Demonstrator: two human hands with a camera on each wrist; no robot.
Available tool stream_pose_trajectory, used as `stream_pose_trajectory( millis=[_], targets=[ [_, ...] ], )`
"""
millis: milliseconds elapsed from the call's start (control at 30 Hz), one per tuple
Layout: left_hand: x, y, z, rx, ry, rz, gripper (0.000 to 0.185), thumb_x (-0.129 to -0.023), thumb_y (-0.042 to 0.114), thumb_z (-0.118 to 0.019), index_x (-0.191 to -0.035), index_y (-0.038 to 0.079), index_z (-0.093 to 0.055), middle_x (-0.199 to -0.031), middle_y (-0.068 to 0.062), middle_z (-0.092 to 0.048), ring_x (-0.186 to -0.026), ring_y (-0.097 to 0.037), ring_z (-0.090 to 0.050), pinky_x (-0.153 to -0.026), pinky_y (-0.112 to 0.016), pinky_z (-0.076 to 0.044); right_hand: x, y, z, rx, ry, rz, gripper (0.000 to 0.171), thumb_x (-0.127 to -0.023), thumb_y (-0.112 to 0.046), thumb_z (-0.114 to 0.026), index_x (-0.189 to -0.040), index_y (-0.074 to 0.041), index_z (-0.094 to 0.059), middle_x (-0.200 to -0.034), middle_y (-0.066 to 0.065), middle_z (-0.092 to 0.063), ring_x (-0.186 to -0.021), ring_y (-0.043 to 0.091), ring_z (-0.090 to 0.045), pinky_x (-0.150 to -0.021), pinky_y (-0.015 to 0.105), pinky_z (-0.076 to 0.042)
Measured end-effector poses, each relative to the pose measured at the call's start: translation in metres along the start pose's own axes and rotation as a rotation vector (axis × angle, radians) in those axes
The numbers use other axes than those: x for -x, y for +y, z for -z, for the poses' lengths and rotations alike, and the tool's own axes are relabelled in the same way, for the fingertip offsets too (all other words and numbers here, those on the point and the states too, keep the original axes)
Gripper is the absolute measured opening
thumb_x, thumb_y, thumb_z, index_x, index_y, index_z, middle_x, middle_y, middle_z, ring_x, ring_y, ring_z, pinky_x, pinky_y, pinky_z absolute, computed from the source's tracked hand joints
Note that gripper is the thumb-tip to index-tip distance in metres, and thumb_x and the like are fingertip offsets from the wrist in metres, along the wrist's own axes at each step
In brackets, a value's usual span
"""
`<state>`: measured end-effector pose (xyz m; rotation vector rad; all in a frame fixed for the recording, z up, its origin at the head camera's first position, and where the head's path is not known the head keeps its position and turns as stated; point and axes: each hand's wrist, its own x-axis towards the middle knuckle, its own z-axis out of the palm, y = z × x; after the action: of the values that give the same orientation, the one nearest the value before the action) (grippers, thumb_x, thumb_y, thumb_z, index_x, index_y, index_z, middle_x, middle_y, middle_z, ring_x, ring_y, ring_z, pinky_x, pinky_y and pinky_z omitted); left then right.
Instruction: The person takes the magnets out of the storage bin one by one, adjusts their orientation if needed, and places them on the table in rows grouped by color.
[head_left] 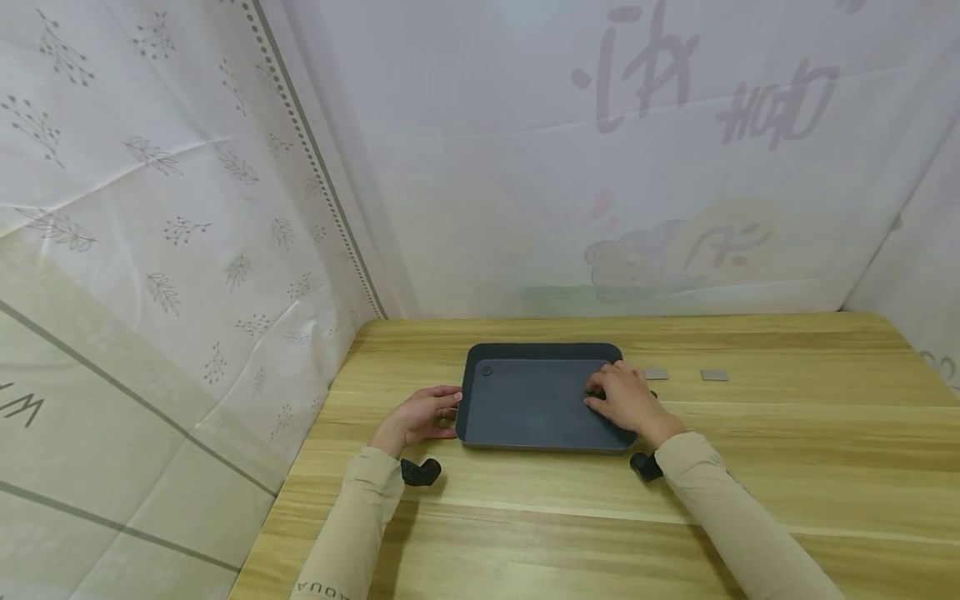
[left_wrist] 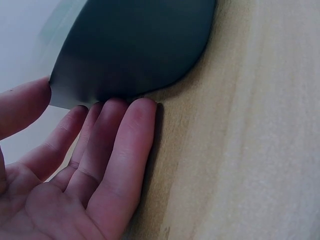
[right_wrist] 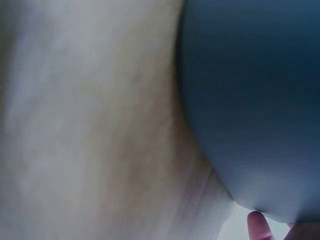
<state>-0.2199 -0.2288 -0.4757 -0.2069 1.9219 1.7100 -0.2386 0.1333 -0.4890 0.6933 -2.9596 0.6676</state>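
Tray: dark grey rounded-rectangle plastic tray [head_left: 525,408] lies flat mid-counter (light wood) [head_left: 787,467].
Left hand: left hand [head_left: 416,417] has straight fingers [left_wrist: 125,140] pressed against the tray's left wall.
Right hand: right hand [head_left: 626,400] rests on the right rim, fingers curled over it.
Advice: steady both sides evenly so the tray stays level.
Nearby: two small grey squares [head_left: 684,375] beside it.

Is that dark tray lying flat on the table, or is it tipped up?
Flat. In the head view the dark tray rests level on the wooden table, the left hand at its edge and the right hand on it.
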Motion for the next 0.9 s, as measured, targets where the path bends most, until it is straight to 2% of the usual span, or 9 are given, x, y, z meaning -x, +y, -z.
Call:
stream_pose_trajectory(
  millis=[400,900],
  targets=[
    [-0.001,-0.0004,-0.0002,-0.004,0.007,0.005,0.046,-0.102,0.022,-0.049,-0.144,0.004,-0.042,-0.107,-0.007,-0.063,-0.092,-0.015,-0.061,-0.078,-0.036,-0.055,-0.0014,-0.0002,0.0,-0.001,-0.013,-0.01,0.016,-0.085,-0.027,-0.074,-0.094,-0.014,-0.072,-0.091,0.0,-0.063,-0.089,0.022,-0.05,-0.086,0.053,-0.034],
    [0.0004,-0.0002,-0.0005,-0.004,0.007,0.007,0.046,-0.102,0.022,-0.049,-0.145,0.004,-0.041,-0.104,-0.005,-0.063,-0.091,-0.015,-0.061,-0.078,-0.035,-0.055,-0.0007,-0.0003,-0.0018,0.019,0.025,0.002,0.015,-0.084,-0.028,-0.075,-0.088,-0.016,-0.067,-0.084,-0.003,-0.062,-0.083,0.019,-0.048,-0.083,0.049,-0.033]
  ],
)
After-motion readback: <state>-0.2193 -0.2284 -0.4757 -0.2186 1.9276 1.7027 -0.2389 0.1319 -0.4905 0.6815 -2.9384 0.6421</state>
